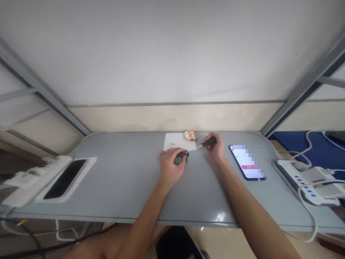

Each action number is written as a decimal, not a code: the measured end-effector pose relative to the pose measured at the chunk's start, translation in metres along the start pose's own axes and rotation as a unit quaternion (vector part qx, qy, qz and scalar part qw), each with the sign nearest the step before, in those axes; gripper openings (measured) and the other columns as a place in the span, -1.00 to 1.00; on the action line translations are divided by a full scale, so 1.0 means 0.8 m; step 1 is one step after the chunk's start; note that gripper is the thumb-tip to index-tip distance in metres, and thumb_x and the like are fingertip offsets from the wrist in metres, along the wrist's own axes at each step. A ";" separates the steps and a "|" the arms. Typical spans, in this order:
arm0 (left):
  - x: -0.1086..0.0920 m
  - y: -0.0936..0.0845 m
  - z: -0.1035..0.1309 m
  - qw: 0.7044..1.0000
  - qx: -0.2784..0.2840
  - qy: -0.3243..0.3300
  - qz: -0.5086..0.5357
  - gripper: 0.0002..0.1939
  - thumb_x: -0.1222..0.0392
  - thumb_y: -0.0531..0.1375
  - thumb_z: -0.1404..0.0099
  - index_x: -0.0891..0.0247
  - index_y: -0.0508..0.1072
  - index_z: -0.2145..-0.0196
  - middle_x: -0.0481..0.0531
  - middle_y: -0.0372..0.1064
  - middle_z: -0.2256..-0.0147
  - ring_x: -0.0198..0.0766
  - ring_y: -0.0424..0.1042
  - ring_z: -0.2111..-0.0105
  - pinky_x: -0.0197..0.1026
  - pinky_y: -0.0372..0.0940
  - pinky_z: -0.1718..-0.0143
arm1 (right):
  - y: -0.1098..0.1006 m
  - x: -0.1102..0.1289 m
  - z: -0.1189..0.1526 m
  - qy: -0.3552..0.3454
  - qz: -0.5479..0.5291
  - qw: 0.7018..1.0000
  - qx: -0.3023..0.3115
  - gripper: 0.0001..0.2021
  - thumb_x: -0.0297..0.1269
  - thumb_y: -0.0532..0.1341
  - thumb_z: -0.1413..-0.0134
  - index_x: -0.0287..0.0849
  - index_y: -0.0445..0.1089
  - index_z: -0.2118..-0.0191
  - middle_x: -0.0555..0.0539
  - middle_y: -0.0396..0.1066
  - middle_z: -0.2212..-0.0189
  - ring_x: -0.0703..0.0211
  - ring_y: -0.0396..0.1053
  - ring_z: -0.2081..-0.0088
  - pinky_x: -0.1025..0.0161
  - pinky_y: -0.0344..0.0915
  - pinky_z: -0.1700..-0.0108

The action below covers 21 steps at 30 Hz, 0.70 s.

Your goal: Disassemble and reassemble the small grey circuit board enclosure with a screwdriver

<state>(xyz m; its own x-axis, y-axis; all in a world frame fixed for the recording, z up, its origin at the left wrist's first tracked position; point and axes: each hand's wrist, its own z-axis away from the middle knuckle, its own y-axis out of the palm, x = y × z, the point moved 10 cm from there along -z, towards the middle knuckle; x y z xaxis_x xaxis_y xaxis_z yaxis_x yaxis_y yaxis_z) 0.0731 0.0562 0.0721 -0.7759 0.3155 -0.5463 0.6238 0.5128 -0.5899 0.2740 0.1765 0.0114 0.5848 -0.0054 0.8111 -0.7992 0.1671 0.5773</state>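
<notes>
Near the middle of the grey table [121, 180], my left hand [172, 165] is closed around a small dark device [181, 159], its fingers covering part of it. My right hand [215, 148] grips the black handle of a screwdriver [208, 141]. The metal shaft slants down to the left, and its tip is at the device beside my left fingers. Behind my left hand lies a white sheet [172, 138] with several tiny dark pieces on it. An orange and white animal-faced case [189, 135] sits at the sheet's back right corner.
A lit phone [248, 162] lies right of my right forearm. Farther right is a white power strip [304, 183] with plugs and cables. On the left, a dark phone [66, 178] lies on something white, beside another power strip [37, 183]. A wall stands behind the table.
</notes>
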 end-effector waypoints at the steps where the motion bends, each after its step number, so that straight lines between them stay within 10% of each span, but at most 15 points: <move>1: -0.001 0.000 0.000 1.000 -0.001 0.005 -0.002 -0.86 0.26 0.26 -0.37 0.08 0.53 0.13 0.00 0.61 0.06 -0.08 0.55 0.05 0.10 0.05 -0.17 | 0.000 -0.001 0.000 0.001 -0.003 1.000 0.002 -0.76 -0.22 0.20 0.00 -0.17 0.34 0.61 0.00 0.25 0.55 0.37 0.09 0.58 0.31 -0.03 0.61; 21: -0.012 -0.007 0.004 0.995 -0.038 0.089 -0.010 -0.91 0.28 0.28 -0.40 0.12 0.52 0.16 -0.02 0.62 0.08 -0.15 0.59 0.09 -0.01 0.04 -0.08 | 0.000 -0.003 0.001 0.007 -0.003 1.000 -0.002 -0.79 -0.21 0.23 0.09 -0.17 0.34 0.62 0.00 0.27 0.57 0.35 0.12 0.56 0.31 -0.04 0.60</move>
<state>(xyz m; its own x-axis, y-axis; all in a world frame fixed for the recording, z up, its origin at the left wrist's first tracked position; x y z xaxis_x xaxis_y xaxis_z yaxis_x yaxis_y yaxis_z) 0.0772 0.0475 0.0788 -0.7968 0.4374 -0.4169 0.6043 0.5770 -0.5495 0.2724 0.1762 0.0098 0.5912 0.0073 0.8065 -0.7953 0.1717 0.5814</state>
